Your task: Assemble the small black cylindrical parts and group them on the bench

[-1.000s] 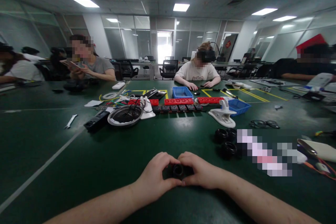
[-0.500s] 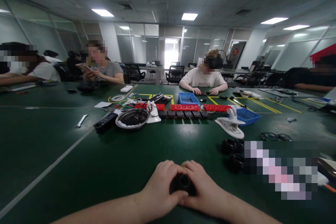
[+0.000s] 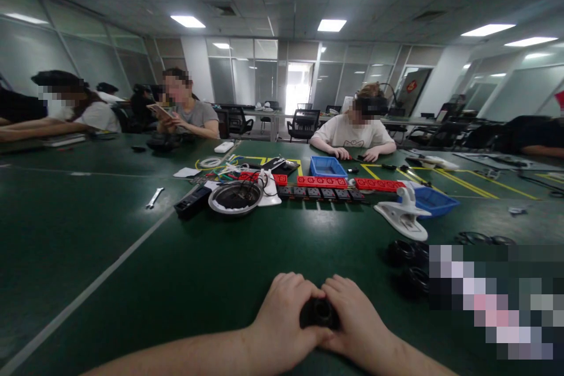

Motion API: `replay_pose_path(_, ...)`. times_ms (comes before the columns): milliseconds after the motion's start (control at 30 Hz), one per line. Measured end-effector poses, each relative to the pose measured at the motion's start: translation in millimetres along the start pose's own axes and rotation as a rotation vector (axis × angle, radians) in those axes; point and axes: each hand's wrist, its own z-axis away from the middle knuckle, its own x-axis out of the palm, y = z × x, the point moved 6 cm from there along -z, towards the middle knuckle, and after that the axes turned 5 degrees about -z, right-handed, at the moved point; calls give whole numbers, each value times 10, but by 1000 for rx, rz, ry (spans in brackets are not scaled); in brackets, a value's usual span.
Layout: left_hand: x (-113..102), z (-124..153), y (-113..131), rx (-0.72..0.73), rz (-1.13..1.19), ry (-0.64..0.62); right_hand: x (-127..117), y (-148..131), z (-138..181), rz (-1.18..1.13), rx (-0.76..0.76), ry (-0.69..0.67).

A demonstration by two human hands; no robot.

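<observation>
Close to the near edge of the green table, both my hands are curled around a small black part with a round hole (image 3: 321,310). My left hand (image 3: 285,318) wraps its left side, with the thumb across the near side. From the right, my right hand (image 3: 358,318) closes on the same part, and the fingertips of both hands meet at its far side. Much of the part is hidden by my fingers, so its exact kind cannot be made out. Several black ring-shaped parts (image 3: 413,281) lie to the right of my right hand.
Ahead lie a round metal dish (image 3: 215,209), a white clip-on stand (image 3: 403,220), red socket strips (image 3: 321,181) and a blue bin (image 3: 328,167). A wrench (image 3: 154,197) is at the left. Across the table sits a person in a white shirt (image 3: 348,134). A blurred patch covers the right side.
The view has turned slightly left, so the scene sits further right in the picture. Both hands keep their hold on the black part, with little visible change in grip.
</observation>
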Motion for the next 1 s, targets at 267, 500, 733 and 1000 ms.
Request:
replay_pose_path(267,9,-2,24,116,-35,-24,-157,-93,23,-264,-121,-160)
replay_pose_path(500,-131,-53,49,258,74,-66,-197,11,49,-451,-127,-269)
replay_pose_path(733,-147,-65,40,308,53,-162,-202,-4,32,-474,-127,-245)
replay_pose_path(1000,-86,-6,28,64,-9,-112,-43,-5,53,-37,14,79)
